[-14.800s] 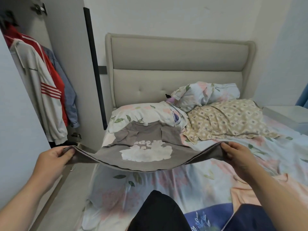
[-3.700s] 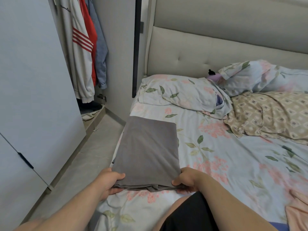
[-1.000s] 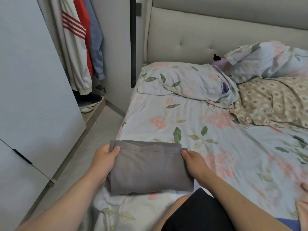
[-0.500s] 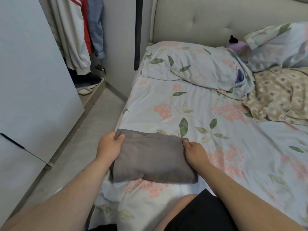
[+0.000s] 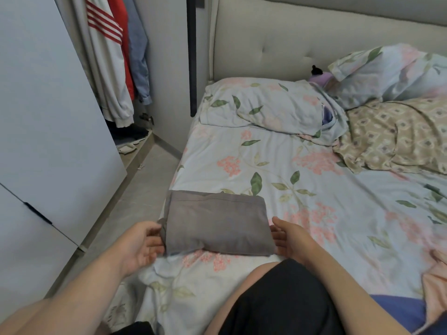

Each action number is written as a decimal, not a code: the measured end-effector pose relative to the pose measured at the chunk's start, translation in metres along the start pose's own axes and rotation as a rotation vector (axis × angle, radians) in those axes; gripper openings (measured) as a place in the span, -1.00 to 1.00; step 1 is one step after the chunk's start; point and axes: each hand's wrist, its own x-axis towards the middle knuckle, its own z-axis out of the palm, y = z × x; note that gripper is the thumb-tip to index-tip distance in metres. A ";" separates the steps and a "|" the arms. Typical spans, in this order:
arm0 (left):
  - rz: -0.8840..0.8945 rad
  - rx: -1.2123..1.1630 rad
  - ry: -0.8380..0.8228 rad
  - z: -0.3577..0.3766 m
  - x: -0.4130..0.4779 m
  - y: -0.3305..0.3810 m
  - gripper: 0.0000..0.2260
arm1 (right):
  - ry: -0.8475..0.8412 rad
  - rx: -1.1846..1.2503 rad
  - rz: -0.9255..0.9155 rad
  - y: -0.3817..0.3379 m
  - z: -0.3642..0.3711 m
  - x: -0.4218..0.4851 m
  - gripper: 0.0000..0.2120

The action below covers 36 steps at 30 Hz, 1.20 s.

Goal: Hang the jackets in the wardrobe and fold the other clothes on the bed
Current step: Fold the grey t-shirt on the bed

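Two bare hands frame a folded grey garment [image 5: 217, 226] that lies flat on the near left part of a bed [image 5: 302, 189], close to the mattress edge. The garment is folded into a neat rectangle, with a seamed edge along its far side.

The left hand [image 5: 142, 243] is at the garment's left edge, palm turned toward the cloth. Its fingers [image 5: 154, 238] are relaxed and slightly apart, and they touch the cloth without closing on it. The right hand [image 5: 286, 234] sits against the garment's right edge, palm facing left, fingers straight and close together. A bent knee in black shorts [image 5: 278, 298] fills the bottom centre.

The bed has a pale floral sheet. At its head, against a padded beige headboard [image 5: 278, 44], lie a left pillow [image 5: 261, 105] and a right pillow [image 5: 391, 73], both floral. A small purple object [image 5: 318, 77] with a black top sits between them. A beige patterned blanket [image 5: 396, 131] lies crumpled just in front of the right pillow. At the far right edge a peach garment [image 5: 435, 281] lies on the sheet, with a blue garment [image 5: 399, 310] nearer the viewer.

To the left is a wardrobe, seen past its white door [image 5: 48, 117]. Inside hang a white jacket [image 5: 106, 68] with red stripes, a red jacket [image 5: 121, 32] and a blue jacket [image 5: 140, 56]. A strip of grey floor [image 5: 135, 201] runs between wardrobe and bed.
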 end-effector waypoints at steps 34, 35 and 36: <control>0.317 0.284 0.120 0.020 0.015 -0.011 -0.76 | -0.039 -0.376 0.037 0.004 0.007 -0.001 -0.82; 0.334 0.245 0.131 0.017 0.017 -0.005 -0.75 | 0.011 -0.371 0.009 0.003 0.007 0.001 -0.76; 0.343 0.182 0.128 0.016 0.019 0.000 -0.76 | 0.069 -0.364 -0.024 0.000 0.008 0.001 -0.69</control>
